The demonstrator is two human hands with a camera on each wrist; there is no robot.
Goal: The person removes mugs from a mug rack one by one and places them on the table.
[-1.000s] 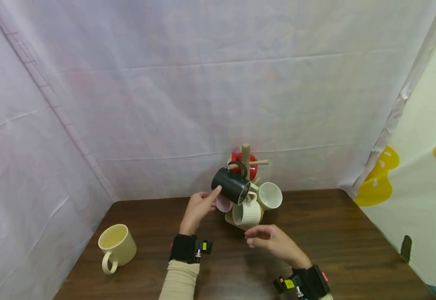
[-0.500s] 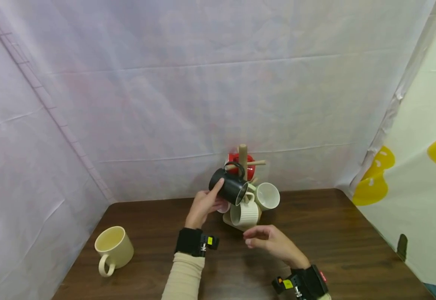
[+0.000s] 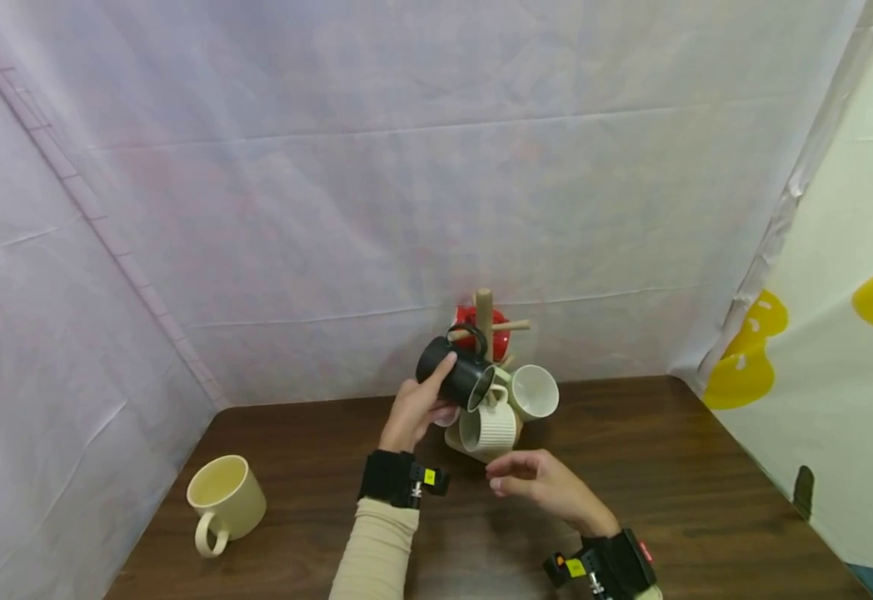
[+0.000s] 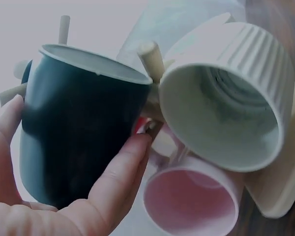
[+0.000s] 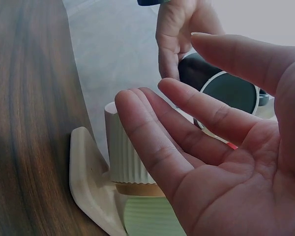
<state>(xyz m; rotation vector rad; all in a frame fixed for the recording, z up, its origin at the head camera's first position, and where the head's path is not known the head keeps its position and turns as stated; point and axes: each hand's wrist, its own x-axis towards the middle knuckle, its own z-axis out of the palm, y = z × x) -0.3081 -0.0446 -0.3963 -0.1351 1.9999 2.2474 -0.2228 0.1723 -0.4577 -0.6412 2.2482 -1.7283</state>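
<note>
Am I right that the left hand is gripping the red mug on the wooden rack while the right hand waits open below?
Not quite: the left hand grips the black mug, as the head view shows; the right hand does wait open.

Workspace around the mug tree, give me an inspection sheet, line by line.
Surface: dark wood table.
Job's things: black mug hanging on wooden mug tree, with red mug, white mug, ribbed cream mug, pink mug.
Clutter: yellow mug upright, front left.
Hands: left hand grips the black mug; right hand open, holds nothing.
Cables: nothing seen.
Surroundings: pale cloth walls.
</note>
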